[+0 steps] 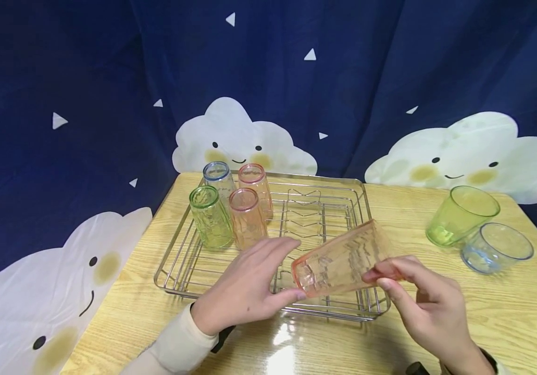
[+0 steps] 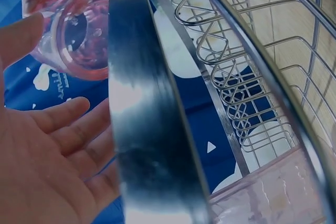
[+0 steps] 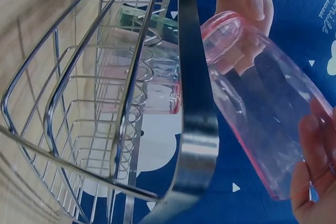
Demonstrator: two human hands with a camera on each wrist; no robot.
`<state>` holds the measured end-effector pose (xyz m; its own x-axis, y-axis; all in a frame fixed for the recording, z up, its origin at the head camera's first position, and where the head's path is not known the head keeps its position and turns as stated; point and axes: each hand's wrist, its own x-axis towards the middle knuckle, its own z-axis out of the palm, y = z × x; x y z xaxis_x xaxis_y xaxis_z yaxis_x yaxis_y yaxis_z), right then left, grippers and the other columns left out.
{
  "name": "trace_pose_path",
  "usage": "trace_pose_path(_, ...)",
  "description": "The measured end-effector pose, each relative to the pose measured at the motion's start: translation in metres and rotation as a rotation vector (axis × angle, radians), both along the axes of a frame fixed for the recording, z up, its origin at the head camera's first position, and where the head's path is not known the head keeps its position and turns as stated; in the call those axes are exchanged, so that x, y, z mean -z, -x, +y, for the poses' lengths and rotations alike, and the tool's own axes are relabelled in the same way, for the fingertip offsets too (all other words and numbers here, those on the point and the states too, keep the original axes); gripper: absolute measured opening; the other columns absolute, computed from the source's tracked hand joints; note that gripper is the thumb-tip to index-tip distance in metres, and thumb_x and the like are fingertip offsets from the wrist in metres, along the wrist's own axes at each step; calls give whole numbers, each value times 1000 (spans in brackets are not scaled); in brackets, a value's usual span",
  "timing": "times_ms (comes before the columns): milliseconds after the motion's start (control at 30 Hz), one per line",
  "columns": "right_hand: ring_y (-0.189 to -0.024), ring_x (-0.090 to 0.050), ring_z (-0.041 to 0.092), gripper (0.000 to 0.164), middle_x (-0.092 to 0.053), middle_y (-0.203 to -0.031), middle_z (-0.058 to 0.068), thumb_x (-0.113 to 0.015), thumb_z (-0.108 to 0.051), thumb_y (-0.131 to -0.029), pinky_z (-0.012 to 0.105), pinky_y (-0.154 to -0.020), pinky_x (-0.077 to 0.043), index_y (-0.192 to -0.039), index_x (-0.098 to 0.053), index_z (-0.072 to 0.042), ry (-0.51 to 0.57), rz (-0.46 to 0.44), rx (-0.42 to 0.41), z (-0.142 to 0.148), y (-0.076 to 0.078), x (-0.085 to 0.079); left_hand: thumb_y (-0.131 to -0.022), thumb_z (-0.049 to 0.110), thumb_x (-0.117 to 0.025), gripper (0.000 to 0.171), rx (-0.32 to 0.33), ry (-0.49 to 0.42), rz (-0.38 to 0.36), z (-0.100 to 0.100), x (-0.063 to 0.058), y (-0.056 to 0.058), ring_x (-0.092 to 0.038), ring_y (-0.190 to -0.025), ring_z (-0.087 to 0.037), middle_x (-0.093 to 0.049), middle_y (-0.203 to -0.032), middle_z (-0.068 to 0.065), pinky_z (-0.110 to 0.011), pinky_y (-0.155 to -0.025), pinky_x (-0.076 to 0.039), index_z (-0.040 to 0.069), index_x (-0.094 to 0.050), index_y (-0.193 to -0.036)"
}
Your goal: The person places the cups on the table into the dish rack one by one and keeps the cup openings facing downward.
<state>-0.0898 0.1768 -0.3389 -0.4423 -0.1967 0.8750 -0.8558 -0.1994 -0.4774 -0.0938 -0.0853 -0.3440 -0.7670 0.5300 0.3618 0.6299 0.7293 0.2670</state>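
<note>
A clear orange tumbler [image 1: 334,263] is tilted above the right part of the wire rack [image 1: 317,178], its thick base toward the left and its mouth toward the right. My right hand [image 1: 432,307] pinches it near the mouth between thumb and fingers. Beside the base is my left hand [image 1: 249,286], fingers spread and thumb tip right at the base's edge. In the left wrist view, the left palm [image 2: 47,166] faces the tumbler [image 2: 84,30] with its fingers extended. The right wrist view shows the tumbler [image 3: 262,98] slanting between both hands, beyond the rack's rim.
Upside down in the rack's left part stand green [image 1: 211,224], blue [image 1: 220,179], pink [image 1: 256,190] and orange [image 1: 248,221] tumblers. On the wooden table [image 1: 498,323] at right, a green glass [image 1: 460,216] and a blue glass [image 1: 495,250] lean tilted. A dark blue curtain [image 1: 268,62] hangs behind.
</note>
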Motion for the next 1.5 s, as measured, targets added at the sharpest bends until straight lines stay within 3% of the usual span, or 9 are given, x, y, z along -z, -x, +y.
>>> trace_pose_path(367,-84,-64,25,14,-68,-85,22,-59,16,-77,24,-75,-52,-85,-55,26,60,71,-86,-8,2,2,-79,61,-56,79,94,9,-42,3,0,0,-52,-115,-11,-55,-126,3,-32,-98,-44,18,-32,-140)
trace_pose_path(533,-85,-66,24,14,-68,-86,21,-59,16,-77,23,-77,-52,-86,-55,26,35,54,-77,-7,4,5,-78,59,-58,78,88,-6,-44,1,0,-1,-53,-112,-9,-56,-122,5,-30,-95,-46,19,-32,-140)
trace_pose_path(733,-87,-67,16,11,-69,-88,14,-61,15,-76,17,-82,-50,-86,-58,19,-80,-13,40,-3,2,7,-78,55,-60,75,36,-34,-72,-3,-1,-3,-50,-115,-6,-53,-124,8,-31,-95,-46,22,-33,-139)
trace_pose_path(900,-85,-66,6,14,-70,-85,6,-67,10,-74,12,-75,-48,-87,-63,9,-226,-40,215,-3,0,5,-79,54,-59,73,7,-65,-105,-9,-3,-3,-52,-115,-8,-51,-127,8,-31,-93,-48,23,-33,-140)
trace_pose_path(1000,-82,-65,3,18,-69,-82,4,-69,9,-71,11,-72,-47,-88,-65,6,-275,-35,267,-4,0,4,-80,57,-57,73,-10,-86,-110,-12,-4,-4,-52,-115,-8,-49,-129,8,-32,-92,-49,23,-34,-139)
trace_pose_path(1267,-81,-65,2,22,-70,-80,6,-72,9,-67,10,-79,-48,-87,-65,2,-340,-48,311,-1,5,14,-78,54,-62,71,-33,-136,-37,-16,-7,-3,-49,-115,-3,-48,-130,11,-27,-96,-45,23,-37,-137)
trace_pose_path(1500,-83,-65,3,35,-70,-83,2,-74,12,-61,9,-83,-47,-89,-67,-8,-415,-95,359,3,8,24,-77,42,-67,68,54,-202,81,-20,-11,-1,-51,-108,-7,-50,-125,3,-27,-92,-46,14,-41,-134)
